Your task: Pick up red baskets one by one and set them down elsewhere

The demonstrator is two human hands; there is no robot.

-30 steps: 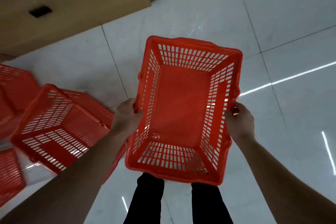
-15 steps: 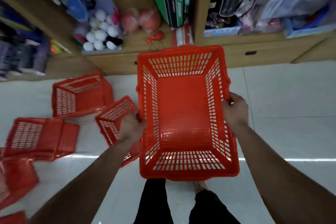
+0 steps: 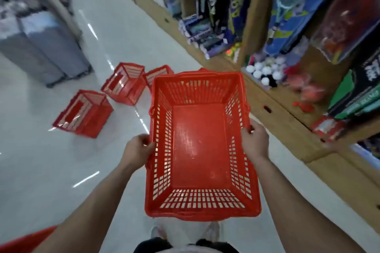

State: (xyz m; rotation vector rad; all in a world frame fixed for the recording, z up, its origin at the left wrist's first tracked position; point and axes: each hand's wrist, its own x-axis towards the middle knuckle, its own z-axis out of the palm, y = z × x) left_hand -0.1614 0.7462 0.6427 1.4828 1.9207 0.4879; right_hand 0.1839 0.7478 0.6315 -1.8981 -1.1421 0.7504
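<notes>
I hold an empty red plastic shopping basket (image 3: 197, 146) in front of me, level, above the white tiled floor. My left hand (image 3: 136, 150) grips its left rim, fingers curled over the edge. On the opposite rim, my right hand (image 3: 255, 141) grips with the thumb inside. The basket has slotted walls and a solid bottom.
Three more red baskets stand on the floor ahead to the left: one (image 3: 84, 114), a second (image 3: 124, 83) and a third (image 3: 158, 75) partly behind mine. Wooden shelves (image 3: 275, 113) with toys and balls run along the right. A grey unit (image 3: 47, 51) stands far left.
The view has swung up and left from the floor to the aisle. Both hands keep their grip on the basket, now held level; the floor baskets appear farther ahead.
</notes>
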